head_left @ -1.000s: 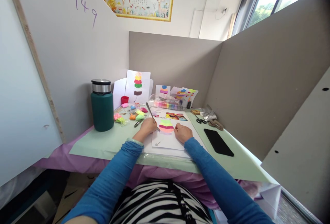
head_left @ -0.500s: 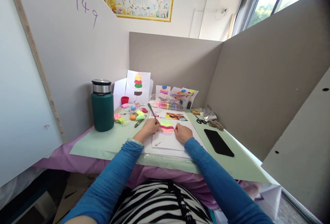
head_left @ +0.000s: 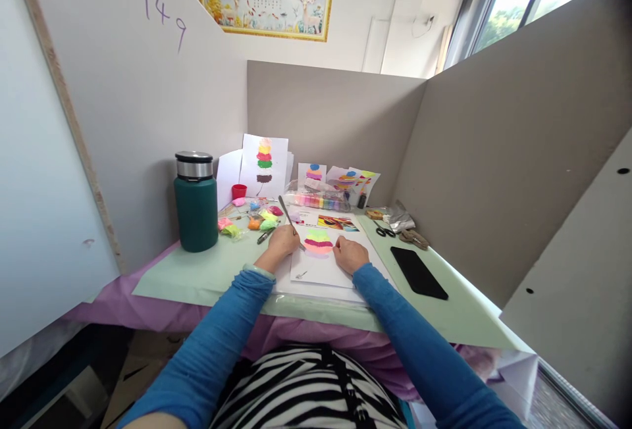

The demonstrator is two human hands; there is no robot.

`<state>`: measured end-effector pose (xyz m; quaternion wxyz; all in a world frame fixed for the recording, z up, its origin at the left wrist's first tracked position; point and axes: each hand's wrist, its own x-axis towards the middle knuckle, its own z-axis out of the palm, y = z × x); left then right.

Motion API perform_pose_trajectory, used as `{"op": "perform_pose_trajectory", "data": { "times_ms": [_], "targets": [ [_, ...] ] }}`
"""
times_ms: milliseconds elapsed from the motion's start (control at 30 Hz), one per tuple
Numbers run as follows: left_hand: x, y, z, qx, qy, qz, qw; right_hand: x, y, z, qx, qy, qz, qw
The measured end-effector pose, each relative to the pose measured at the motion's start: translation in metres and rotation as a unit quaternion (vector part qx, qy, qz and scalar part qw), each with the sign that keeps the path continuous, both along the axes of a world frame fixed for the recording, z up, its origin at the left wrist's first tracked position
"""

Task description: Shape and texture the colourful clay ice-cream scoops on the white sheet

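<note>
My left hand (head_left: 283,245) is closed around a metal fork (head_left: 285,208). Its handle leans up and away, and its tines point down at the left side of a coloured layered shape (head_left: 318,243). That shape has yellow-green, dark pink and peach bands and lies on a white sheet of paper (head_left: 323,274). On the sheet's right side rests my right hand (head_left: 350,256), fingers curled in beside the bands; whether it holds anything is hidden. A marker pen (head_left: 265,236) lies left of the paper.
A green bottle (head_left: 196,208) stands at left. Bright clay lumps (head_left: 254,224) lie behind my left hand, near a red cup (head_left: 239,191). A black phone (head_left: 419,273) and scissors (head_left: 385,230) are at right. Behind are a clear bag (head_left: 318,201) and propped pictures (head_left: 265,166).
My left hand has shifted slightly left with the fork, whose tines moved from over the bands to their left edge. My right hand has stayed in place.
</note>
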<state>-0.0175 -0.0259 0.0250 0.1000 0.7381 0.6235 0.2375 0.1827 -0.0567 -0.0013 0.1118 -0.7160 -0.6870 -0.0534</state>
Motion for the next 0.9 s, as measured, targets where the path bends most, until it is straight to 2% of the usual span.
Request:
{"op": "perform_pose_trajectory", "data": {
  "times_ms": [100, 233, 567, 700, 800, 900],
  "targets": [
    [0.0006, 0.0034, -0.0045, 0.005, -0.007, -0.039, 0.999, -0.0003, -0.0006, 0.0006, -0.001, 0.001, 0.0, 1.0],
    [0.0012, 0.0072, -0.0096, -0.025, -0.018, -0.084, 0.996, -0.0005, -0.001, 0.001, -0.001, 0.003, 0.0, 1.0],
    [0.0001, 0.002, -0.0017, 0.0, 0.01, 0.014, 1.0, -0.0002, 0.0001, 0.0001, -0.004, -0.003, 0.0, 1.0],
    [0.0005, 0.0045, -0.0045, 0.023, 0.012, 0.0, 1.0, 0.0001, 0.0007, -0.0002, -0.007, -0.003, -0.003, 1.0],
    [0.0011, 0.0028, -0.0042, 0.005, 0.005, -0.029, 1.0, 0.0005, 0.0007, -0.0002, -0.009, 0.002, 0.0, 1.0],
    [0.0009, 0.0024, -0.0037, -0.004, 0.005, -0.014, 1.0, 0.0008, 0.0007, -0.0003, -0.009, 0.003, 0.0, 1.0]
  ]
}}
